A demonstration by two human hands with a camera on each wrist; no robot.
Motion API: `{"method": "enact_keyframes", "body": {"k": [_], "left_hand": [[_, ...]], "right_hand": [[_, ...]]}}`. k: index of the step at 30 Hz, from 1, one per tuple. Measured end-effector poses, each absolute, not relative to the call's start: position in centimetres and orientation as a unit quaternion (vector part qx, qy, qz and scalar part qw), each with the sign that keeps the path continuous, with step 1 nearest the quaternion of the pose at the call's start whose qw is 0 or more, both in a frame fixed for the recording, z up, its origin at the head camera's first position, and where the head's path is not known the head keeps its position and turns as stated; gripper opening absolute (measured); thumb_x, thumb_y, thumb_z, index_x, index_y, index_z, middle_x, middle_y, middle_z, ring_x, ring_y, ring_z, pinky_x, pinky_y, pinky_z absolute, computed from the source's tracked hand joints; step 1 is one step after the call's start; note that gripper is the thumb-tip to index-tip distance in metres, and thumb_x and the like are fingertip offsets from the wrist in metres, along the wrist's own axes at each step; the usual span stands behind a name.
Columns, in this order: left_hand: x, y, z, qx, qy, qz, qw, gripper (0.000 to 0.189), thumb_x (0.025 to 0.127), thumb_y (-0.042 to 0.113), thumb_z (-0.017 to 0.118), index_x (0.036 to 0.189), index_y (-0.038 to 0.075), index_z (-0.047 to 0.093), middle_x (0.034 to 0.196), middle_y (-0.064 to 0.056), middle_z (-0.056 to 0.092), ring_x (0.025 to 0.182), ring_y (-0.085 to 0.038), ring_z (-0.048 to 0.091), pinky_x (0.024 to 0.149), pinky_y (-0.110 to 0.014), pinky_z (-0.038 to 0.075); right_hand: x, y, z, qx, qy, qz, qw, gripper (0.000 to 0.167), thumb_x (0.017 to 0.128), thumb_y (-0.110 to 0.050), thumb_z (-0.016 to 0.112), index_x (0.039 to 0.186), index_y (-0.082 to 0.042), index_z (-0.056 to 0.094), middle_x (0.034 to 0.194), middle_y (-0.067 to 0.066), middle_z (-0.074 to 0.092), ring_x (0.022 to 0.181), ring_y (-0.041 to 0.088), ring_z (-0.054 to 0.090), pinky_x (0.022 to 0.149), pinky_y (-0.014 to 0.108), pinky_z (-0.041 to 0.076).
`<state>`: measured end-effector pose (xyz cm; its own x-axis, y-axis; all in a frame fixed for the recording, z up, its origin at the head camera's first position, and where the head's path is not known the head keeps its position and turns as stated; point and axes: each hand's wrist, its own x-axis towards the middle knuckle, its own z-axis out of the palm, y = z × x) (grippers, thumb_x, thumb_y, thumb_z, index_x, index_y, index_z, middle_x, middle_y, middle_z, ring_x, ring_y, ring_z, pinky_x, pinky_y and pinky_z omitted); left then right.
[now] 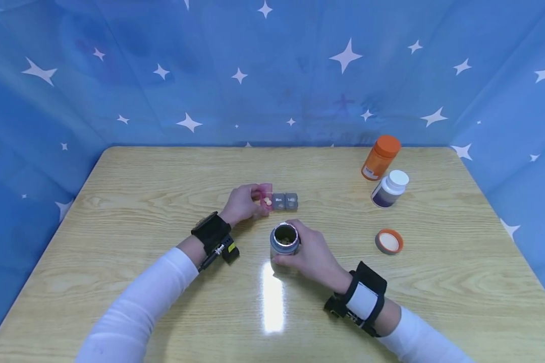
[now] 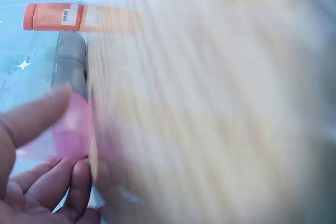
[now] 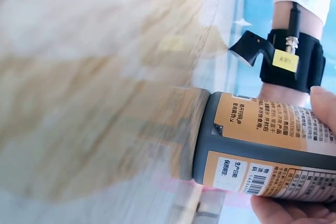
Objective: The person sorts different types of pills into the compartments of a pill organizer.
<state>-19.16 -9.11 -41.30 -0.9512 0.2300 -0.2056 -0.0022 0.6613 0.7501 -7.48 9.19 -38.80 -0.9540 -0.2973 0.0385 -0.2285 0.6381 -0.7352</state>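
My left hand (image 1: 242, 204) pinches the pink end of a small pill organizer (image 1: 285, 201) between thumb and fingers. The pink compartment's lid stands raised, and pale tablets (image 1: 268, 202) lie inside. The two grey compartments beside it have their lids down. My right hand (image 1: 315, 254) grips an uncapped grey pill bottle (image 1: 278, 249) around its side, just in front of the organizer. Through its silvery mouth I see a dark interior with something at the bottom. In the right wrist view the bottle's orange printed label (image 3: 244, 114) shows, with its base on the table.
A grey cap (image 1: 389, 241) with an orange rim lies inside-up at the right. Behind it stand a white-capped bottle (image 1: 390, 188) and an orange bottle (image 1: 380, 158), both closed. The wooden table (image 1: 163, 176) meets a blue star-patterned cloth (image 1: 236, 45) at the back.
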Motion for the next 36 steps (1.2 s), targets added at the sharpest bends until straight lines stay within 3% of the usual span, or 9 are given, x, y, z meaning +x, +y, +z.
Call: {"method": "enact_keyframes", "body": {"k": [4,9,11,13,17,20,25,31,36], "left_hand": [[-18.5,-10.0,-40.2,0.064,0.902,0.401,0.148,0.079,0.074,0.022,0.077,0.139,0.002,0.037,0.134,-0.014,0.052,0.124,-0.026,0.05,0.103,-0.037,0.04],[-16.0,-10.8,-37.8,0.1,0.868,0.481,0.067,0.068,0.089,0.03,0.061,0.142,0.002,0.03,0.141,-0.014,0.044,0.131,-0.027,0.041,0.108,-0.038,0.035],[-14.6,-10.5,-37.1,0.148,0.839,0.52,0.062,0.073,0.09,0.042,0.055,0.144,0.003,0.026,0.145,-0.013,0.038,0.136,-0.025,0.035,0.111,-0.038,0.03],[-13.2,-9.8,-36.8,0.193,0.812,0.544,0.082,0.086,0.084,0.053,0.056,0.146,0.005,0.021,0.149,-0.012,0.032,0.139,-0.025,0.029,0.113,-0.039,0.025],[-11.2,-7.8,-37.2,0.259,0.784,0.547,0.141,0.118,0.06,0.072,0.059,0.147,0.006,0.015,0.152,-0.011,0.025,0.141,-0.025,0.022,0.114,-0.045,0.022],[-10.7,-6.7,-37.8,0.274,0.773,0.548,0.161,0.116,0.061,0.062,0.071,0.147,0.005,0.018,0.152,-0.01,0.028,0.14,-0.024,0.024,0.112,-0.045,0.025],[-10.3,-5.8,-38.8,0.247,0.768,0.565,0.175,0.101,0.066,0.018,0.083,0.147,0.012,0.022,0.148,-0.002,0.037,0.137,-0.013,0.031,0.11,-0.035,0.029],[-10.3,-5.3,-39.6,0.235,0.752,0.596,0.154,0.089,0.068,0.008,0.08,0.143,0.01,0.031,0.139,-0.011,0.049,0.132,-0.017,0.04,0.108,-0.037,0.031],[-10.1,-5.2,-40.1,0.223,0.744,0.613,0.146,0.065,0.07,0.004,0.077,0.128,0.001,0.05,0.128,-0.016,0.057,0.12,-0.023,0.051,0.104,-0.043,0.037]], "right_hand": [[-7.5,9.2,-39.0,-0.143,0.905,-0.4,0.04,0.065,0.061,-0.024,0.085,0.116,-0.007,0.054,0.108,0.006,0.066,0.102,0.02,0.062,0.089,0.038,0.05],[-7.5,9.2,-39.1,-0.141,0.905,-0.399,0.039,0.065,0.061,-0.024,0.085,0.116,-0.007,0.054,0.108,0.007,0.066,0.102,0.021,0.062,0.088,0.038,0.05],[-7.6,9.3,-39.1,-0.144,0.904,-0.4,0.038,0.065,0.061,-0.024,0.085,0.116,-0.006,0.055,0.108,0.008,0.066,0.101,0.021,0.063,0.089,0.038,0.05],[-7.7,9.5,-39.2,-0.148,0.904,-0.4,0.042,0.065,0.061,-0.023,0.085,0.116,-0.005,0.055,0.109,0.009,0.066,0.102,0.022,0.063,0.089,0.038,0.05],[-7.9,9.8,-39.3,-0.155,0.902,-0.401,0.052,0.063,0.063,-0.024,0.084,0.116,-0.005,0.056,0.109,0.009,0.067,0.102,0.023,0.063,0.088,0.037,0.05],[-7.9,9.9,-39.4,-0.16,0.9,-0.402,0.052,0.06,0.065,-0.024,0.083,0.116,-0.005,0.057,0.108,0.009,0.067,0.101,0.022,0.063,0.086,0.037,0.051],[-8.0,9.8,-39.5,-0.174,0.902,-0.392,0.049,0.056,0.067,-0.021,0.081,0.114,-0.004,0.057,0.106,0.011,0.068,0.1,0.024,0.064,0.086,0.037,0.051],[-7.9,9.8,-39.6,-0.17,0.902,-0.391,0.067,0.059,0.068,-0.02,0.081,0.118,-0.001,0.056,0.109,0.013,0.067,0.101,0.024,0.063,0.087,0.038,0.051],[-8.0,9.8,-39.7,-0.17,0.903,-0.387,0.076,0.058,0.067,-0.022,0.082,0.116,-0.002,0.058,0.107,0.012,0.068,0.098,0.022,0.064,0.085,0.037,0.051]]}}
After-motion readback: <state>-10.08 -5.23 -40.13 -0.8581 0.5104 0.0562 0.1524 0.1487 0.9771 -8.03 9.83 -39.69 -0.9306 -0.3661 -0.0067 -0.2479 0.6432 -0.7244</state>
